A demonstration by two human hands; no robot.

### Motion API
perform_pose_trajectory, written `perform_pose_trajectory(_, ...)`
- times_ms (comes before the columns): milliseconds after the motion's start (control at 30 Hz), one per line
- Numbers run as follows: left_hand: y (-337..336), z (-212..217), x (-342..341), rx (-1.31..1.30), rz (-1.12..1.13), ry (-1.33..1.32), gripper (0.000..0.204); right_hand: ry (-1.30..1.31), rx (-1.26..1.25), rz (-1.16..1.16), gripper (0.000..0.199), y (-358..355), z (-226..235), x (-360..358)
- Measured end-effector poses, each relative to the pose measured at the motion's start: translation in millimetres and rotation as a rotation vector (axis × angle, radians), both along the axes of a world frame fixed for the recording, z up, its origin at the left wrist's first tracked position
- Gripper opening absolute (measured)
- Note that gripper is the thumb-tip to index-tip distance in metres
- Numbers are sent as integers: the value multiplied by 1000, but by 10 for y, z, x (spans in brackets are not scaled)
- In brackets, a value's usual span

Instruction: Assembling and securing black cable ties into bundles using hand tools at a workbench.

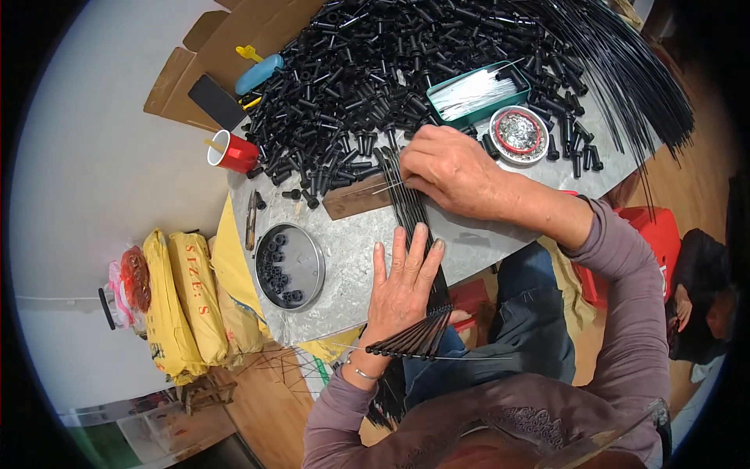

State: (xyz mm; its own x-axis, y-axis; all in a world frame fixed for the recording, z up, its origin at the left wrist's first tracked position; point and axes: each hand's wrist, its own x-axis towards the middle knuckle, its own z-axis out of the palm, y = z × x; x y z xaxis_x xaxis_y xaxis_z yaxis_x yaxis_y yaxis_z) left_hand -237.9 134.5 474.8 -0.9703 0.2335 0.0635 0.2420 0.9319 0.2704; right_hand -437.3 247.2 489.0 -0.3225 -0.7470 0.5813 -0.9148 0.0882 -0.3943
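On grey surface point(351, 258): left hand point(402, 285) flat, fingers point(422, 246) spread over black rod bundle point(414, 211); right hand point(449, 168) fingers curled, pinching rods beside wooden block point(355, 199).

Left hand point(402, 285) flat on black rods point(410, 215) at counter point(351, 242) edge, 6 o'clock. Right hand point(449, 168) pinches rods at centre. Round tin point(291, 266) at 9 o'clock of left hand.

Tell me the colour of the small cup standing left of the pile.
Red, with a white rim: small plastic cup, head view.
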Motion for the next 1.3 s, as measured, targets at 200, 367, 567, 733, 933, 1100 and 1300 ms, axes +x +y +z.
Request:
perform_pose_trajectory(200, 24, 58, -2, 65, 17, -39, 104, 44, 34, -66, 11, 249, -191, 223)
perform_pose_trajectory(367, 70, 80, -22, 57, 28, -51, 105, 57, 22, -63, 12, 325, -262, 274)
perform_pose_trajectory(567, 73, 56, -20, 60, 37, -52, 107, 29, 18, -31, 13, 356, -273, 247)
perform_pose_trajectory(733, 73, 97, -28, 62, 39, -57, 108, 14, 56, -28, 12, 371, -249, 228)
perform_pose_trajectory(933, 61, 96, -36, 87, 37, -52, 107, 3, 34, -73, 11, 331, -177, 89)
perform_pose_trajectory(1100, 74, 122, -36, 103, 37, -23, 107, -29, 40, -176, 8, 311, -91, -98)
perform_pose_trajectory(1300, 65, 99, -31, 103, 35, -22, 107, -37, 57, -225, 6, 250, -83, -177)
